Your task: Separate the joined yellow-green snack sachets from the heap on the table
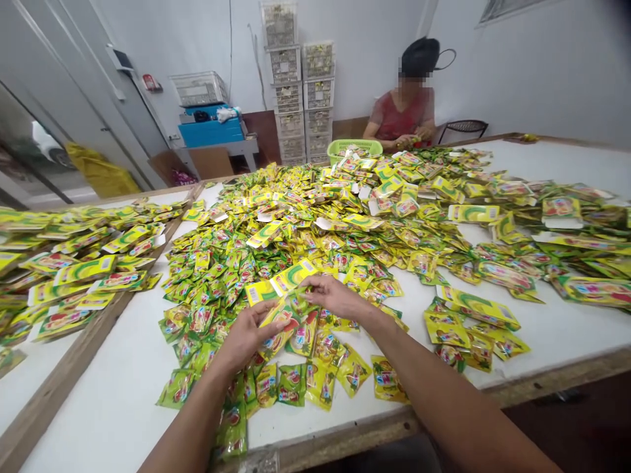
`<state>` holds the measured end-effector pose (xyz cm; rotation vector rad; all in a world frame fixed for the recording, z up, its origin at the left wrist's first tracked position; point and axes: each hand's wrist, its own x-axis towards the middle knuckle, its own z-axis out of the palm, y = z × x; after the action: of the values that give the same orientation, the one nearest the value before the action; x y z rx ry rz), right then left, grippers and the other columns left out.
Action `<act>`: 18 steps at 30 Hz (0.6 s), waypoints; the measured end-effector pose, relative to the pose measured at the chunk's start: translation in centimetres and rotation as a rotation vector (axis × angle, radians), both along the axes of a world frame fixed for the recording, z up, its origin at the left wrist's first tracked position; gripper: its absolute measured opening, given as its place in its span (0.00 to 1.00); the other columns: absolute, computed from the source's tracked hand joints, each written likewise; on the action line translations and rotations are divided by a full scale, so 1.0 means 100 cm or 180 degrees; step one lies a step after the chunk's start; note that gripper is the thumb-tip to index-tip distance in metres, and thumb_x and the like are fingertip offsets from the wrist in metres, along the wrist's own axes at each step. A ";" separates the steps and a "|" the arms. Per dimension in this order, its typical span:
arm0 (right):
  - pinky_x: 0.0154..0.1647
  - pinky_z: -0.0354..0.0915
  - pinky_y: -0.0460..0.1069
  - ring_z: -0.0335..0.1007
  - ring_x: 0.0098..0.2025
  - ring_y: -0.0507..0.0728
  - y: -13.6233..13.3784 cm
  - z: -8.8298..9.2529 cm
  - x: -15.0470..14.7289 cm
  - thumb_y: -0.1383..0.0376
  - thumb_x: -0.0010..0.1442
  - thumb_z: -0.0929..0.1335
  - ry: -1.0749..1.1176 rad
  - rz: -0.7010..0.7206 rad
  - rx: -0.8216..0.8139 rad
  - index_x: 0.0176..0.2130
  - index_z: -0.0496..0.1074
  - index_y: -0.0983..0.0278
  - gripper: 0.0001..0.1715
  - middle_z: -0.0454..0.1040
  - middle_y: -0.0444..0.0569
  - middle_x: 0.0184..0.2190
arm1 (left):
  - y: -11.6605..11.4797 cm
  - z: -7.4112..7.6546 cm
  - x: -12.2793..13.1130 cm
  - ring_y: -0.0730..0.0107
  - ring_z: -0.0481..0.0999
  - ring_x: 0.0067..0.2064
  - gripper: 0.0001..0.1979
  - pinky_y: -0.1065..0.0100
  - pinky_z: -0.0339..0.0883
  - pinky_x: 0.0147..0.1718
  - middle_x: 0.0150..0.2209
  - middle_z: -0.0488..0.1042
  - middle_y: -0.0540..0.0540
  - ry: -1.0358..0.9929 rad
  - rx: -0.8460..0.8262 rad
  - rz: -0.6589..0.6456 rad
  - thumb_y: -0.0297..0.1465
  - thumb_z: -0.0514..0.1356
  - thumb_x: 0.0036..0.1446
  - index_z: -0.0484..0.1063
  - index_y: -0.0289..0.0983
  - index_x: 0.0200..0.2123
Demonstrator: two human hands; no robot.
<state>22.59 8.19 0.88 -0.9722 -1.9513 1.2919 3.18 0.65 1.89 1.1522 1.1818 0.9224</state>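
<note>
Foil sachets sit pinched in your left hand, its fingers curled around them. Your right hand lies open, fingertips on a larger yellow packet. Loose sachets spread below your hands across the white table. A much bigger heap remains ahead, reaching toward a co-worker behind a green basket, upper right.

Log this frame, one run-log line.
left hand: holds sachet strip | right hand: fingers on same strip | around: loose sachets on white table | co-worker seated opposite
</note>
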 end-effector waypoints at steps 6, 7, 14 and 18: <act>0.25 0.54 0.42 0.61 0.27 0.49 -0.006 0.003 0.001 0.66 0.50 0.70 -0.0564 0.0293 0.0445 0.30 0.74 0.63 0.03 0.68 0.40 0.23 | -0.001 -0.003 0.009 0.64 0.77 0.32 0.23 0.68 0.69 0.32 0.33 0.80 0.46 0.0092 -0.0305 0.0043 0.36 0.68 0.41 0.72 0.35 0.42; 0.24 0.53 0.42 0.61 0.26 0.49 -0.007 0.004 0.000 0.66 0.49 0.71 -0.0639 0.0264 0.0396 0.31 0.73 0.62 0.05 0.67 0.39 0.21 | 0.000 -0.003 0.010 0.64 0.77 0.31 0.24 0.68 0.69 0.32 0.32 0.80 0.46 0.0050 -0.0387 0.0053 0.36 0.68 0.40 0.71 0.35 0.42; 0.26 0.56 0.44 0.66 0.28 0.51 -0.007 0.021 0.010 0.62 0.48 0.72 -0.0985 -0.0514 0.0481 0.39 0.68 0.60 0.16 0.72 0.41 0.29 | 0.003 -0.007 0.012 0.65 0.78 0.28 0.26 0.67 0.70 0.30 0.30 0.80 0.47 -0.0414 -0.0588 0.0301 0.35 0.70 0.37 0.70 0.36 0.42; 0.31 0.57 0.49 0.69 0.38 0.61 0.008 0.022 0.048 0.57 0.53 0.69 -0.2611 -0.2084 0.0829 0.37 0.68 0.64 0.15 0.74 0.55 0.35 | 0.004 -0.005 0.011 0.66 0.77 0.26 0.25 0.69 0.69 0.26 0.27 0.80 0.46 -0.0496 -0.0694 0.0615 0.35 0.71 0.36 0.71 0.35 0.41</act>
<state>27.36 8.96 3.07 -1.9805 -1.9727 0.2558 4.28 1.03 1.40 0.7880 1.2465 0.9833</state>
